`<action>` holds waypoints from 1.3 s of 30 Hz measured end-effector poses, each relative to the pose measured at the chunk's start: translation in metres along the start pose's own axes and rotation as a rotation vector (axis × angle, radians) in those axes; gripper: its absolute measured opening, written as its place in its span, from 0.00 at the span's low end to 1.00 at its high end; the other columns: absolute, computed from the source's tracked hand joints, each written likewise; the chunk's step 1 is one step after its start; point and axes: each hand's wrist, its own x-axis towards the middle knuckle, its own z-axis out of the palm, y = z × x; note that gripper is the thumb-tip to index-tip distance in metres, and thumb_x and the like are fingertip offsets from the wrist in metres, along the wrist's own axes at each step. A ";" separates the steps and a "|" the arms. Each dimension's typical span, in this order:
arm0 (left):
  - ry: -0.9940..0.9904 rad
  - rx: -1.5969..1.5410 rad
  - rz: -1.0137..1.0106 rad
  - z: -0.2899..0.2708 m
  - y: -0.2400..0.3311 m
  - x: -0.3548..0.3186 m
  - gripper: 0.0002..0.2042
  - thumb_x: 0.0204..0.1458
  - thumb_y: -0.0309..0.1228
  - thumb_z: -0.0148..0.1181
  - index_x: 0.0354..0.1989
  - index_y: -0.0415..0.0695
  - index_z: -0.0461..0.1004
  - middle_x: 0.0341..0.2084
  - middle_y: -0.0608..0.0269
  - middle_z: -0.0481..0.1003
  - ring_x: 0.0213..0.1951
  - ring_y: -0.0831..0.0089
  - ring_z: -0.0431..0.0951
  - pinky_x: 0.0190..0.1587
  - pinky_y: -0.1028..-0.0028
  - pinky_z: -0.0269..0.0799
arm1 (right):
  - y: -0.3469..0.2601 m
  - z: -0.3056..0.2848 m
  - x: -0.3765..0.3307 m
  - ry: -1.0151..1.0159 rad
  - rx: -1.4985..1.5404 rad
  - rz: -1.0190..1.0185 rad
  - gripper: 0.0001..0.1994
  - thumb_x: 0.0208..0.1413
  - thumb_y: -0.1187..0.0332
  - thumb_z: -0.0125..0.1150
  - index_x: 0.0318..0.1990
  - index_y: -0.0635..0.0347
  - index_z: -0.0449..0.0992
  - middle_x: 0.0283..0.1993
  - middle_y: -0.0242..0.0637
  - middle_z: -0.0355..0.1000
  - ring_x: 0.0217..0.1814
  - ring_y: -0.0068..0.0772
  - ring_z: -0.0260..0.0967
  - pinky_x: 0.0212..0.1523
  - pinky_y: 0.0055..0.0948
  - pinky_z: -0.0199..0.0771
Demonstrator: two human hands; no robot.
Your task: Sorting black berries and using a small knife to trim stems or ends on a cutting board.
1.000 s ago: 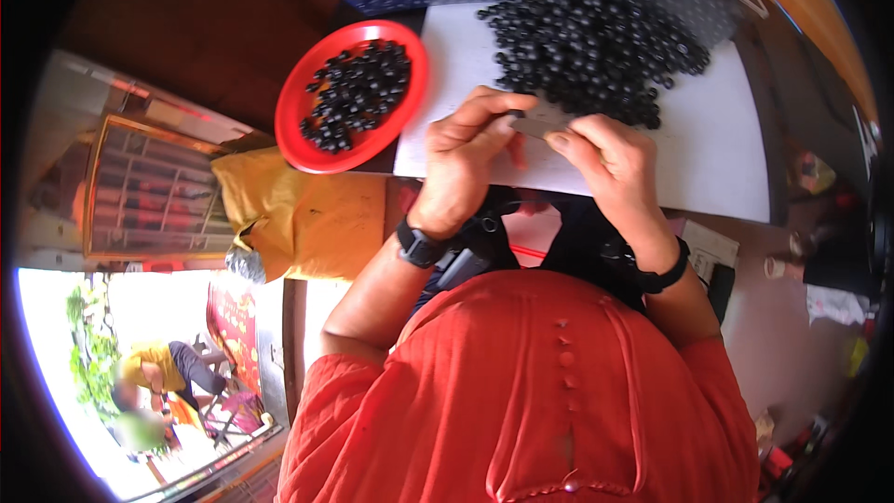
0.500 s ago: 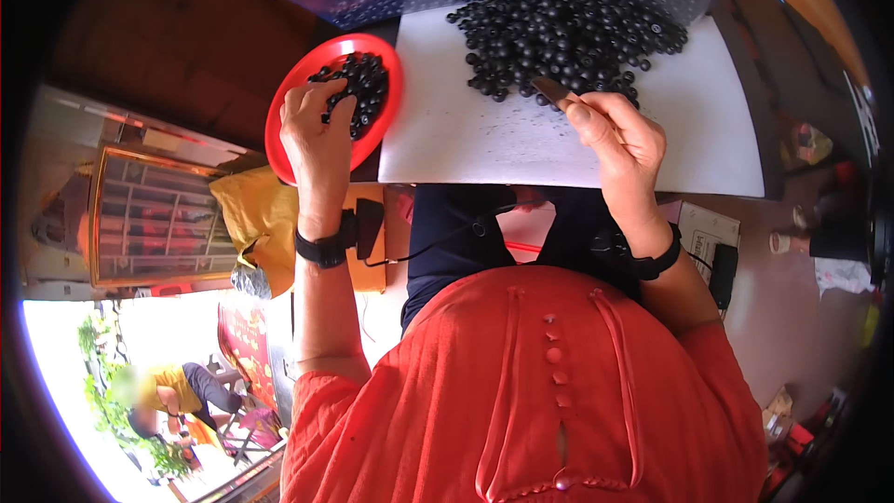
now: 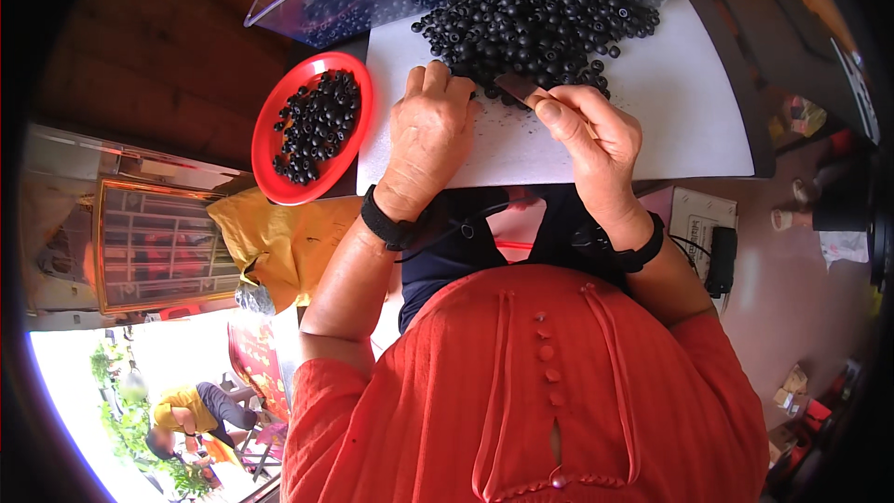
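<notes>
Black balls (image 3: 521, 23): 1 pile (image 3: 568, 42), 1 plateful (plate (image 3: 267, 135)); R grip (image 3: 596, 135) round 1 knife (image 3: 517, 87), L grip (image 3: 430, 135) state unclear.

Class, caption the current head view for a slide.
Left hand at a pile of round black pieces, right hand holding a small blade, a red plate of similar pieces at left.

The left hand (image 3: 428, 126), which had reached over the red plate (image 3: 365, 102) half a second earlier, had come back across the white board (image 3: 670, 130) to the near edge of the black pile (image 3: 531, 33), its fingers curled downward. The right hand (image 3: 596, 135) had turned the small knife (image 3: 517, 86), a thin line one second earlier, toward the pile.
</notes>
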 end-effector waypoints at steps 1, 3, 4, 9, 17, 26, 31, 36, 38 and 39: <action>-0.010 0.032 -0.005 0.001 0.000 0.001 0.10 0.48 0.24 0.68 0.40 0.42 0.82 0.35 0.56 0.73 0.42 0.54 0.77 0.42 0.57 0.75 | 0.002 0.000 0.000 0.015 0.030 -0.022 0.07 0.63 0.70 0.70 0.38 0.68 0.83 0.29 0.29 0.80 0.28 0.13 0.70 0.29 0.17 0.68; -0.016 -0.026 -0.006 -0.006 -0.001 -0.003 0.09 0.48 0.24 0.67 0.39 0.42 0.82 0.35 0.56 0.74 0.41 0.55 0.77 0.41 0.58 0.75 | 0.002 -0.002 -0.001 -0.001 0.011 -0.019 0.08 0.63 0.70 0.70 0.38 0.68 0.83 0.29 0.30 0.79 0.28 0.13 0.70 0.29 0.17 0.68; -0.019 -0.092 -0.006 -0.009 -0.001 -0.005 0.08 0.49 0.23 0.67 0.38 0.42 0.81 0.34 0.56 0.74 0.40 0.55 0.77 0.41 0.58 0.75 | 0.003 -0.004 -0.001 -0.018 -0.016 -0.017 0.08 0.64 0.70 0.69 0.38 0.68 0.83 0.28 0.30 0.79 0.28 0.13 0.69 0.29 0.18 0.68; -0.033 -0.246 -0.001 -0.017 0.002 -0.007 0.06 0.46 0.24 0.68 0.33 0.43 0.79 0.32 0.58 0.74 0.40 0.54 0.77 0.39 0.58 0.76 | 0.003 -0.005 -0.002 -0.019 -0.021 -0.040 0.09 0.64 0.69 0.70 0.38 0.68 0.82 0.28 0.30 0.78 0.27 0.14 0.68 0.28 0.19 0.67; 0.022 -0.313 -0.064 -0.013 -0.009 -0.020 0.08 0.47 0.20 0.64 0.37 0.41 0.79 0.33 0.57 0.76 0.38 0.55 0.77 0.39 0.59 0.76 | 0.005 -0.002 -0.001 -0.023 -0.004 -0.060 0.09 0.63 0.69 0.70 0.38 0.67 0.82 0.28 0.31 0.78 0.27 0.15 0.69 0.29 0.19 0.68; 0.035 -0.422 -0.235 -0.030 -0.007 -0.036 0.12 0.48 0.25 0.71 0.41 0.40 0.81 0.34 0.57 0.77 0.37 0.60 0.79 0.41 0.63 0.77 | 0.005 -0.001 -0.001 -0.039 -0.016 -0.044 0.08 0.63 0.70 0.71 0.37 0.68 0.82 0.27 0.30 0.77 0.27 0.15 0.69 0.28 0.19 0.68; 0.034 -0.263 -0.242 -0.017 -0.001 -0.024 0.14 0.45 0.31 0.74 0.39 0.40 0.81 0.33 0.57 0.75 0.38 0.58 0.77 0.40 0.59 0.76 | 0.006 0.000 -0.002 -0.036 -0.062 -0.066 0.08 0.62 0.70 0.71 0.38 0.67 0.82 0.27 0.30 0.77 0.26 0.15 0.68 0.27 0.19 0.66; 0.028 -0.112 -0.112 -0.004 -0.002 -0.023 0.10 0.46 0.27 0.71 0.37 0.40 0.81 0.35 0.56 0.75 0.43 0.53 0.77 0.42 0.56 0.77 | 0.005 0.000 -0.002 -0.058 -0.057 -0.040 0.08 0.63 0.69 0.70 0.38 0.67 0.82 0.27 0.31 0.77 0.26 0.15 0.67 0.27 0.20 0.66; 0.031 -0.102 -0.083 -0.004 -0.003 -0.024 0.09 0.47 0.24 0.69 0.38 0.40 0.81 0.35 0.55 0.75 0.44 0.53 0.77 0.42 0.56 0.77 | 0.005 0.001 -0.001 -0.060 -0.069 -0.044 0.08 0.63 0.69 0.70 0.37 0.67 0.82 0.27 0.31 0.76 0.26 0.16 0.67 0.27 0.20 0.66; 0.032 -0.090 -0.053 -0.005 -0.004 -0.025 0.09 0.47 0.22 0.67 0.38 0.40 0.82 0.36 0.54 0.75 0.44 0.52 0.76 0.42 0.56 0.77 | 0.004 0.002 -0.001 -0.059 -0.078 -0.048 0.09 0.63 0.69 0.70 0.37 0.67 0.82 0.27 0.31 0.76 0.26 0.16 0.67 0.26 0.20 0.66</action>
